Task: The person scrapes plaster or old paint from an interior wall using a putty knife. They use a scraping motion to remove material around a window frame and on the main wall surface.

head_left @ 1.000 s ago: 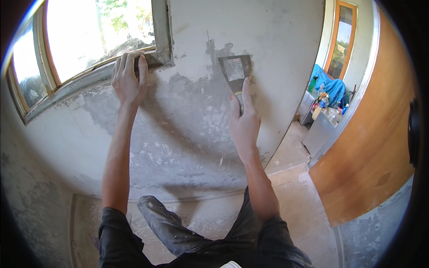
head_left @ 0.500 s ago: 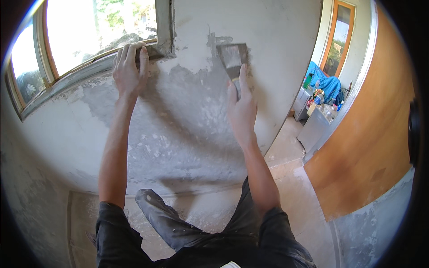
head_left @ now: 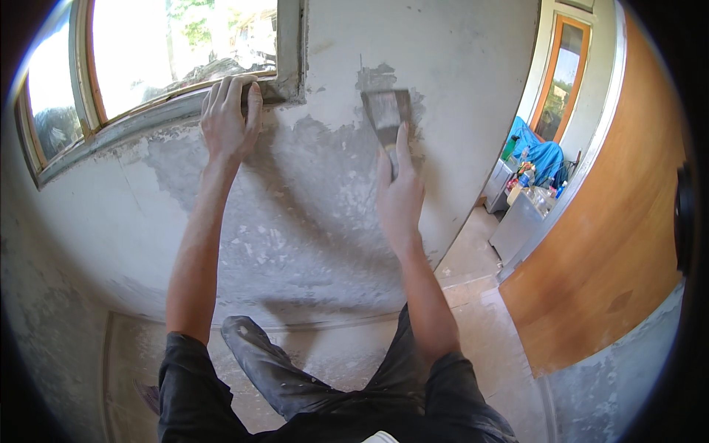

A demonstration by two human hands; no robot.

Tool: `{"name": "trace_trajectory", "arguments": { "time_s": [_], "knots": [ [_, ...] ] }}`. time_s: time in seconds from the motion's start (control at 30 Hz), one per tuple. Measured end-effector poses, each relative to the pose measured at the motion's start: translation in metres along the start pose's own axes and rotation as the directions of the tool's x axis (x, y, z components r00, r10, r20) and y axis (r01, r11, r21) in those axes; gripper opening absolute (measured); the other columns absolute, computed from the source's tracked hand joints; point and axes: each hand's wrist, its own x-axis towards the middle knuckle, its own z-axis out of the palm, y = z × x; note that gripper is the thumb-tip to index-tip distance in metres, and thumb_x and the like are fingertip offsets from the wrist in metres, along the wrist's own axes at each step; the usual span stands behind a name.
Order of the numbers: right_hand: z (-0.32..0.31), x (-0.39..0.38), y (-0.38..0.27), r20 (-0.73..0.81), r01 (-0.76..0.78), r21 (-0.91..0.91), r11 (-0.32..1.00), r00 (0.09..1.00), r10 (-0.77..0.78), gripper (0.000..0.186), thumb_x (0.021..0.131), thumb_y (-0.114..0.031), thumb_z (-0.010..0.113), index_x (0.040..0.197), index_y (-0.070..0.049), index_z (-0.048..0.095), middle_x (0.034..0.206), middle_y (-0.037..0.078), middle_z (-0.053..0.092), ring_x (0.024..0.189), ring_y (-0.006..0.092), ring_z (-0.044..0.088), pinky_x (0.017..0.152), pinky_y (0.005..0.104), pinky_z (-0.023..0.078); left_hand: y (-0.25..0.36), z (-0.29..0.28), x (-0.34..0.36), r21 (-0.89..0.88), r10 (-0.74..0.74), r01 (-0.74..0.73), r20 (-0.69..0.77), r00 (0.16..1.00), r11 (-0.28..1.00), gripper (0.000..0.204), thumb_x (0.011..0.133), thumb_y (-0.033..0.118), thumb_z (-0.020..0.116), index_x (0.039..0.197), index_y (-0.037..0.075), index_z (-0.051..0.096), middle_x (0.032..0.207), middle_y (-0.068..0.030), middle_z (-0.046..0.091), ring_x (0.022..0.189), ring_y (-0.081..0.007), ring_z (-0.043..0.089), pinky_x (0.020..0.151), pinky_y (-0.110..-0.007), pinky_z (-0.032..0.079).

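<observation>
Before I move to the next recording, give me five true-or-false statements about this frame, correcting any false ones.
1. The right hand holds a putty knife. True.
2. The putty knife's blade points down at the floor. False: it points up, toward the top of the picture.
3. The left hand is at the lower window frame. True.
4. The left hand holds a second putty knife. False: it holds no tool; its fingers are on the window frame.
5. A blue sheet shows to the right of the grey-patched wall. True.
</observation>
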Motion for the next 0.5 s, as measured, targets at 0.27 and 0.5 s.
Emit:
{"name": "trace_trajectory", "arguments": {
  "time_s": [0.27,0.5],
  "knots": [
    [0.001,0.04,-0.033,0.114,-0.036,-0.164,0.986,0.992,0.055,0.055,0.097,-0.024,0.055,0.147,-0.013,0.039,0.087,0.021,0.069,0.077,0.0346,0.069,0.07,0.0417,0.053,-0.003,-0.008,0.001,-0.028,-0.018,0.019,0.039,0.999,0.999,0.02,0.096,0.024,0.052,0.103,0.01,0.064,0.098,-0.0074,0.064,0.097,-0.0276,0.059,0.088,-0.04,0.044],
    [0.004,0.011,-0.002,0.068,0.016,-0.202,0.979,0.998,-0.003,0.055,0.096,-0.023,0.058,0.146,-0.011,0.04,0.082,0.018,0.069,0.076,0.0342,0.068,0.067,0.0422,0.054,0.0,-0.005,0.001,-0.049,0.002,0.0,0.033,0.999,0.999,0.02,0.095,0.024,0.052,0.101,0.009,0.063,0.095,-0.0081,0.063,0.095,-0.0278,0.058,0.088,-0.04,0.044]
  ]
}}
